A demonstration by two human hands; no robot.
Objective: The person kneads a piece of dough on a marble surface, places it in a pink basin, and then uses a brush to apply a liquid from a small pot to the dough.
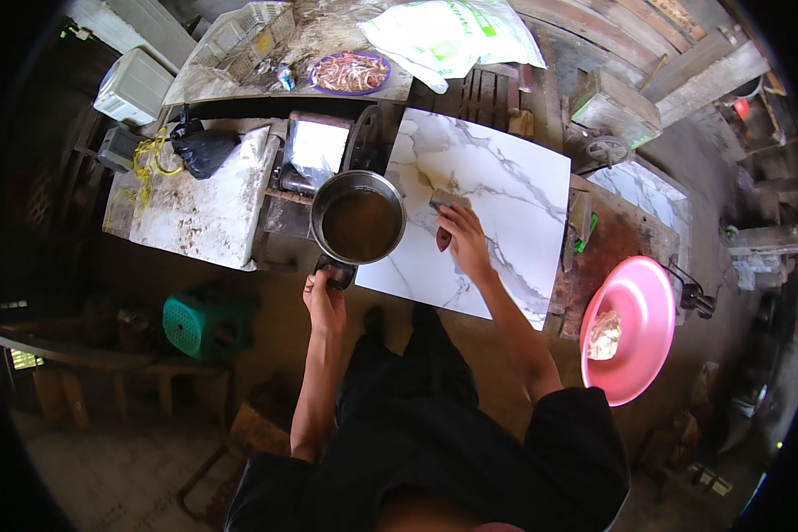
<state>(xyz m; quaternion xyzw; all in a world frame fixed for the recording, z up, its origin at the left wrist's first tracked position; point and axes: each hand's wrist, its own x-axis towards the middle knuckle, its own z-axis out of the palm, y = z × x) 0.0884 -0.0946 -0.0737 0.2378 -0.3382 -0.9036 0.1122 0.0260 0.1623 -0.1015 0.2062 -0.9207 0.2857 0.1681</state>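
My left hand [325, 301] is closed round the black handle of a saucepan [316, 220]. Murky brown liquid [361, 224] fills part of the pan, which overlaps the left edge of a white marble-patterned board [514, 222]. Over the middle of that board, my right hand [464, 232] grips a scraper-like tool [443, 202] with a flat grey head and a reddish-brown handle end. Its exact kind is partly hidden by my fingers. Whether the tool touches the board I cannot tell.
Left of the pan are a stained white board [195, 213] and a black plastic bag [206, 151]. Behind lie a plate of pinkish strips [350, 73] and a white-green sack [457, 35]. A pink basin [638, 328] sits right; a green stool [195, 324] stands left.
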